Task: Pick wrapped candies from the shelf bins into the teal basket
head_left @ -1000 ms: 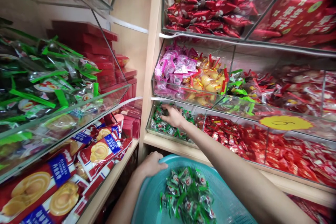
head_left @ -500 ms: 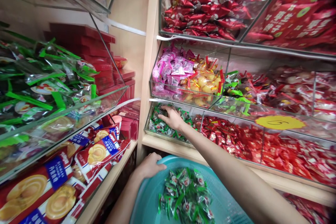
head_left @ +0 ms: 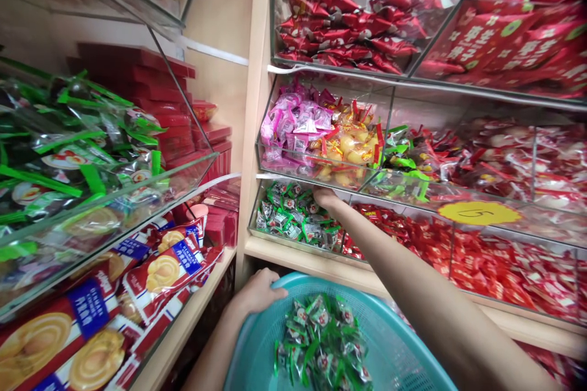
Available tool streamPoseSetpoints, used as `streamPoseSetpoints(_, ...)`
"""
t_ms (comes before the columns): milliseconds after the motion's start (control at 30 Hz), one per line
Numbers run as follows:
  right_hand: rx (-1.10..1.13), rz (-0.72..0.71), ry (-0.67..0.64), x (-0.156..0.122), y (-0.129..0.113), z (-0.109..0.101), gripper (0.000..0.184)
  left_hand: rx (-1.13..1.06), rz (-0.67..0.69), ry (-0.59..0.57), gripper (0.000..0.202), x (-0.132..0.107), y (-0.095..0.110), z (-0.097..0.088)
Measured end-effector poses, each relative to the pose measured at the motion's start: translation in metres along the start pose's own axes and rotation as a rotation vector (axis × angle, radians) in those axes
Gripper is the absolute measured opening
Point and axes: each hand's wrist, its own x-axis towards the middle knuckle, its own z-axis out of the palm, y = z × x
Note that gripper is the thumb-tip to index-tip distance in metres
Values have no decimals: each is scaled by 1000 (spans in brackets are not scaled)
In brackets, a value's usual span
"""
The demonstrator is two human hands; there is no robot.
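Note:
My left hand [head_left: 257, 292] grips the near-left rim of a teal plastic basket [head_left: 398, 354], fingers curled over the edge. A heap of small green-wrapped candies [head_left: 323, 342] lies in the basket. My right arm stretches up into the lowest clear bin [head_left: 275, 238] on the right shelf, which holds more green-wrapped candies [head_left: 288, 214]. Only the wrist and back of my right hand [head_left: 324, 196] show; its fingers are hidden behind the bin above.
To the right of that bin sit red-wrapped candies [head_left: 413, 238] and a yellow oval tag [head_left: 479, 213]. Above are bins of pink and yellow sweets [head_left: 316, 128] and red packets [head_left: 348, 24]. On the left are glass shelves of cookie packs [head_left: 165, 269] and red boxes [head_left: 156, 91].
My right hand has moved from the front of the green candy bin deeper toward its back, under the shelf above. The left hand stays on the basket rim.

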Motion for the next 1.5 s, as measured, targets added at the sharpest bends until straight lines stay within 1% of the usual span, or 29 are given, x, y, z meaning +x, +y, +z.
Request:
streamPoseSetpoints(100, 9, 54, -41, -5, -2, -1, 27, 27, -1, 5, 29, 0, 1, 0)
streamPoseSetpoints(167, 7, 49, -64, -8, -3, -4, 27, 45, -5, 1, 28, 0, 2, 0)
streamPoseSetpoints(300, -13, -18, -94, -13, -1, -10, 29, 46, 5, -13, 30, 0, 4, 0)
streamPoseSetpoints(400, -51, -96, -86, -20, -4, -11, 29, 43, 14, -15, 30, 0, 4, 0)
streamPoseSetpoints(433, -72, -138, -77, -23, -6, -9, 30, 38, 17, -16, 30, 0, 3, 0)
streamPoseSetpoints(500, -151, -299, -85, -28, -11, -5, 35, 24, 19, -24, 30, 0, 3, 0)
streamPoseSetpoints(567, -274, -497, -134, -32, -16, 2, 41, 14, 20, -27, 30, 1, 1, 1)
streamPoseSetpoints(600, -341, -572, -162, -34, -19, 5, 43, 15, 20, -25, 30, 1, 0, 1)
streamPoseSetpoints(633, -401, -616, -181, -35, -21, 8, 43, 17, 21, -21, 30, 1, 0, 2)
streamPoseSetpoints(700, -473, -623, -175, -37, -23, 12, 43, 17, 23, -11, 31, 2, -2, 2)
streamPoseSetpoints(800, -482, -631, -114, -40, -25, 10, 40, -6, 25, -21, 33, 1, -1, 1)
streamPoseSetpoints(967, -382, -666, -56, -51, -24, -5, 41, -48, 41, -58, 37, 0, 3, -2)
streamPoseSetpoints(1067, -316, -698, -38, -73, -20, -17, 40, -63, 47, -79, 39, 2, 2, -1)
streamPoseSetpoints(1133, -265, -745, -42, -99, -14, -26, 40, -58, 50, -78, 40, 4, -1, 0)
streamPoseSetpoints(1200, -212, -793, -72, -132, -4, -34, 39, -66, 52, -80, 40, 4, -2, 1)
streamPoseSetpoints(1233, -188, -801, -85, -150, 4, -38, 39, -78, 49, -89, 40, 4, -2, 1)
streamPoseSetpoints(1300, -163, -783, -153, -183, 25, -43, 41, -97, 40, -108, 40, 4, -1, 1)
streamPoseSetpoints(1400, -176, -637, -220, -216, 67, -40, 39, -74, 31, -100, 41, 2, 3, 0)
streamPoseSetpoints(1500, -148, -469, -211, -226, 107, -28, 35, -58, 34, -85, 40, 3, 4, 0)
